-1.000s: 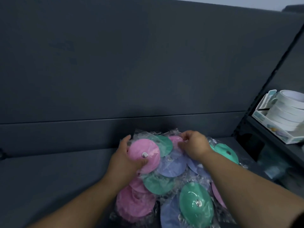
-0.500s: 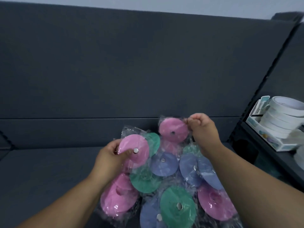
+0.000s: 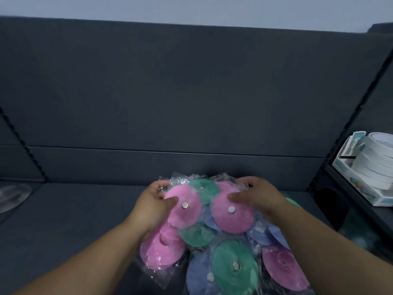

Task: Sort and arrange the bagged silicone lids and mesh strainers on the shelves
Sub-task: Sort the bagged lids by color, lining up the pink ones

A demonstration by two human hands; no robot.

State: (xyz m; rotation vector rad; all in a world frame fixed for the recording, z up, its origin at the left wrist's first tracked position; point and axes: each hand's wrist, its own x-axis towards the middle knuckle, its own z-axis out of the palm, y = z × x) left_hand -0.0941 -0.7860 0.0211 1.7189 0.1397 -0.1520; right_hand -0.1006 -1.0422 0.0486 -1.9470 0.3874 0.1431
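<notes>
Head view, looking down into a bay of dark grey shelving. The shelf point(image 3: 63, 220) is a flat matt surface filling the lower left. Behind it stands a back panel point(image 3: 191, 92) of the same grey, crossed low down by one horizontal seam. A strip of pale wall point(image 3: 191, 7) shows above the panel. Notched uprights bound the bay: the left upright point(image 3: 23, 143) and the right upright point(image 3: 350, 119).

The pile of bagged lids point(image 3: 200, 233) lies on the shelf near its front, right of centre. Pink, green and blue discs overlap in crinkled clear bags. A green lid point(image 3: 234, 267) with a small metal stud lies nearest the viewer.

The left hand point(image 3: 153, 207) grips the left pink lid point(image 3: 184, 206) at the top of the pile, with the thumb on its face and the fingers curled over its far edge. The right hand point(image 3: 257, 199) grips the right pink lid point(image 3: 231, 213) likewise, thumb on the face and fingers curled behind. The two lids lie just beside each other.

In the neighbouring bay to the right, a stack of white tape rolls point(image 3: 378, 160) sits in an open box point(image 3: 361, 188). At the far left edge lies a pale round object point(image 3: 10, 196), too blurred to identify.
</notes>
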